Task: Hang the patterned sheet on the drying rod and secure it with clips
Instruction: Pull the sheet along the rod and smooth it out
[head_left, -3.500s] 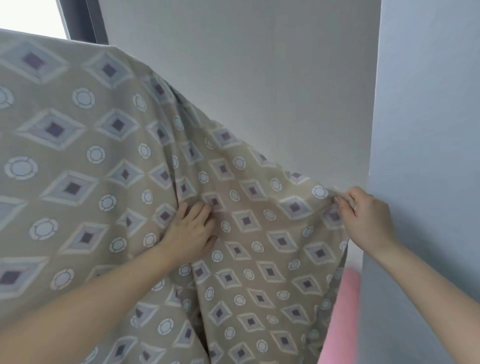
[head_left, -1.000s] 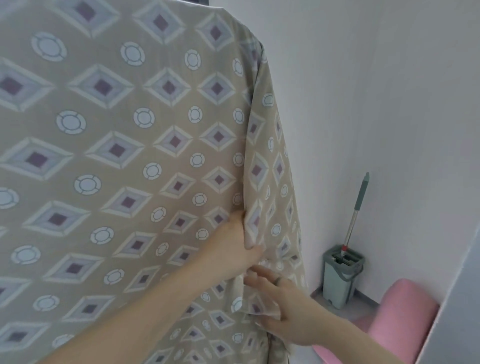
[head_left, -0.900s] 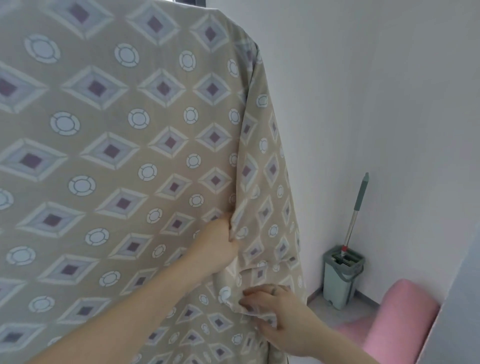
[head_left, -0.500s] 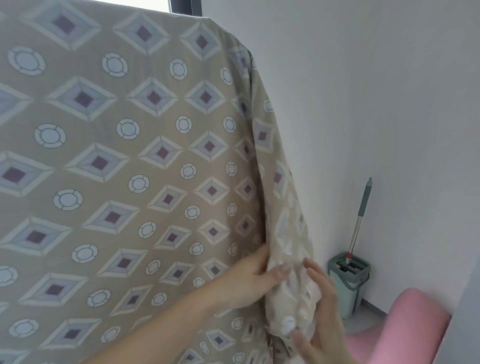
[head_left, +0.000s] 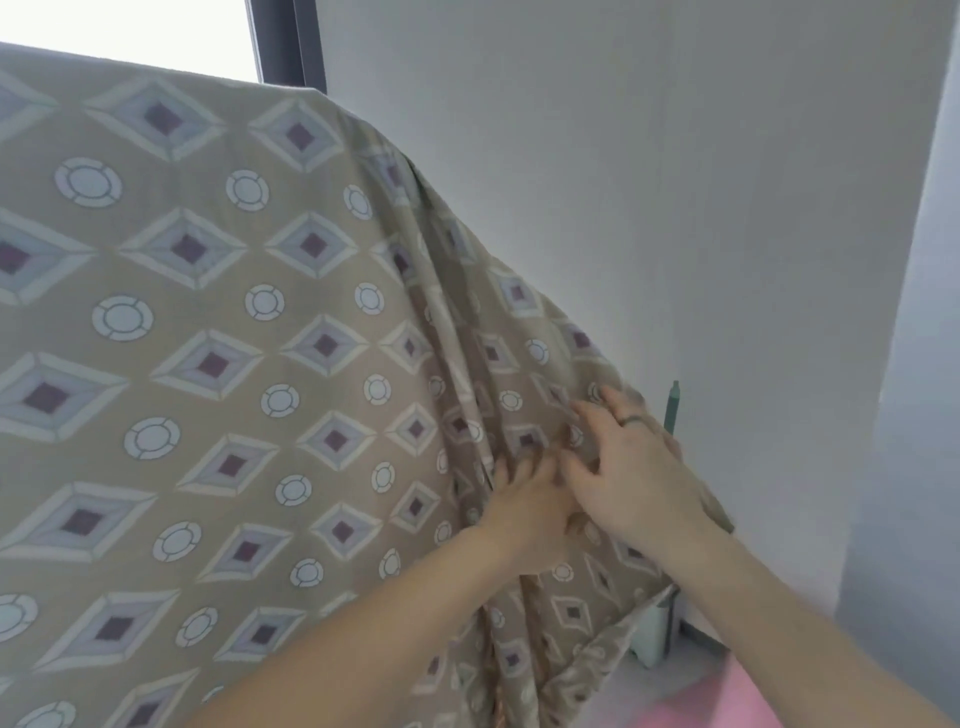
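The patterned sheet (head_left: 218, 364), beige with grey diamonds and white rings, hangs over a rod that it hides completely. Its right side is pulled out sideways, and long folds run down to my hands. My left hand (head_left: 519, 506) sits where those folds gather, its fingers curled into the bunched cloth and partly covered by my other hand. My right hand (head_left: 631, 467), with a ring on one finger, lies on the sheet's right part with fingers spread flat. No clips are in view.
A white wall stands close behind the sheet, and a pale blue wall edge (head_left: 924, 364) juts out at right. A green mop handle (head_left: 674, 410) and its bucket (head_left: 652, 644) stand by the wall. Something pink (head_left: 727, 701) lies low at right. A window (head_left: 130, 36) is at top left.
The sheet's right edge, which hung straight down, is now drawn out to the right. My right hand has risen from under the bunched edge and spread flat on the cloth.
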